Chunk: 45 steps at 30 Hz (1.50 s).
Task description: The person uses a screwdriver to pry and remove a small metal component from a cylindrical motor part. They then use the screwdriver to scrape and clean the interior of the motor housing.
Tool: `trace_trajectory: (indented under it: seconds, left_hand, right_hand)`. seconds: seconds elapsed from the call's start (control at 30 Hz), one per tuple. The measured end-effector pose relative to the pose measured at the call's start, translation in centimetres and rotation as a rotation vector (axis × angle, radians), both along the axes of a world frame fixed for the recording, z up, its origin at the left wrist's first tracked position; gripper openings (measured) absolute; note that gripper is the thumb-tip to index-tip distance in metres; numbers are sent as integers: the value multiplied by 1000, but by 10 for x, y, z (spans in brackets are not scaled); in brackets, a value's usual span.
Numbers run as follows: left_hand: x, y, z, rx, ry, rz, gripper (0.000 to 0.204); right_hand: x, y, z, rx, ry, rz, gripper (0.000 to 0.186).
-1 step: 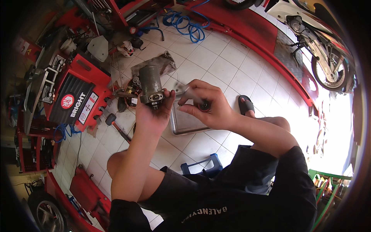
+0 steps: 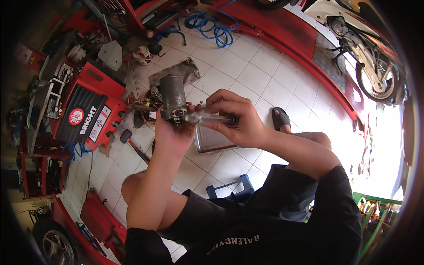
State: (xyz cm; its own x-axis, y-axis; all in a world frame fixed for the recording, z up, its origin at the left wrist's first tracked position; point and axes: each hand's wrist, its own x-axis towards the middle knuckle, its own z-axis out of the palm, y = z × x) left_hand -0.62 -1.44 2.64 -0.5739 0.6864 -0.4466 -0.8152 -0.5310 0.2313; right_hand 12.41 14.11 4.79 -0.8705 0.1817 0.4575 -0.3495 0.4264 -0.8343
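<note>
My left hand (image 2: 173, 132) is closed around the lower end of a grey cylindrical metal motor (image 2: 172, 92), which stands upright above the palm. Its flanged end (image 2: 178, 113) faces me, with a short stub below. My right hand (image 2: 236, 115) grips a hand tool (image 2: 210, 117) with a shiny metal shaft and a dark round end in the palm. The shaft points left, its thicker tip close to the flange and my left fingertips. Blur hides whether the tip touches the motor, and the tool's exact kind.
Below my hands a metal tray (image 2: 212, 140) rests on the tiled floor. A hammer (image 2: 134, 145), a dirty cloth (image 2: 187, 70) and loose parts lie to the left, near a red machine (image 2: 95, 104). Blue hose (image 2: 210, 26) coils ahead; a red lift platform (image 2: 282, 33) runs beyond, with a motorcycle (image 2: 371, 57).
The tool's shaft, a faint blur before, has swung so that it points left toward the motor's flange. My left hand and the motor stay nearly in place.
</note>
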Motion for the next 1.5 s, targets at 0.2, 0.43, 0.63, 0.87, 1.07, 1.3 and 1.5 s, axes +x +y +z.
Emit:
trace_trajectory:
  seconds: [0.2, 0.43, 0.63, 0.87, 1.07, 1.3, 1.5]
  left_hand:
    - [18, 6, 2, 63, 12, -151, 40]
    - [14, 10, -14, 105, 28, -197, 42]
    - [6, 9, -31, 217, 45, -232, 46]
    - [14, 3, -30, 262, 45, -245, 42]
    - [21, 5, -26, 227, 53, -237, 42]
    - [19, 5, -34, 205, 70, -259, 42]
    - [22, 6, -33, 297, 88, -318, 44]
  right_hand:
    - [-3, 4, -3, -30, 46, 2, 19]
    - [-10, 5, -9, 38, 57, 1, 18]
    - [-8, 3, -2, 105, 27, -60, 21]
    - [-9, 1, -8, 217, 101, -58, 25]
    - [-7, 2, -2, 237, 106, -54, 29]
    - [-7, 2, -4, 196, 142, -45, 26]
    - [-2, 5, 3, 183, 5, -36, 26]
